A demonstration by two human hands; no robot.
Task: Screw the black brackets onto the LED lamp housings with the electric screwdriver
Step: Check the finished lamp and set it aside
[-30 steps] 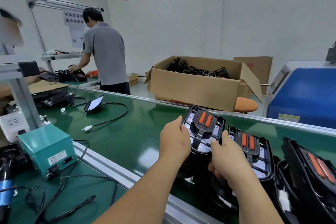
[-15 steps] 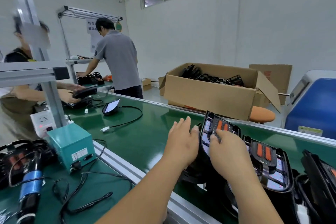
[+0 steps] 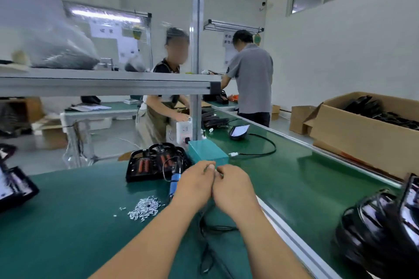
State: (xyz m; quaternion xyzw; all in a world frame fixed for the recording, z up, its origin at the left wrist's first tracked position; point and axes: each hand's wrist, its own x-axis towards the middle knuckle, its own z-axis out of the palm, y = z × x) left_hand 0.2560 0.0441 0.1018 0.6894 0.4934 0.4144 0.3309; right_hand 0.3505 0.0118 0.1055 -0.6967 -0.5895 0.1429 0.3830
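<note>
Holding the left hand (image 3: 196, 186) and right hand (image 3: 234, 188) pressed together, pinch impossible to tell; leaving the electric screwdriver (image 3: 175, 182) just left of the nearer left hand, pointing away towards the LED lamp housing (image 3: 145, 165)

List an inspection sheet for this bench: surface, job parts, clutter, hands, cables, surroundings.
Surface: green mat, loose screws on it.
Job's things: lamp housing at far edge; blue screwdriver partly behind the left hand; more housings at right.
Clutter: teal box, white power strip.
Hands: left hand and right hand touching, fingers curled; anything held is hidden.
Cables: black cable under the forearms; another on the conveyor belt.
Surroundings: open cardboard box of black parts; two people working behind.
</note>
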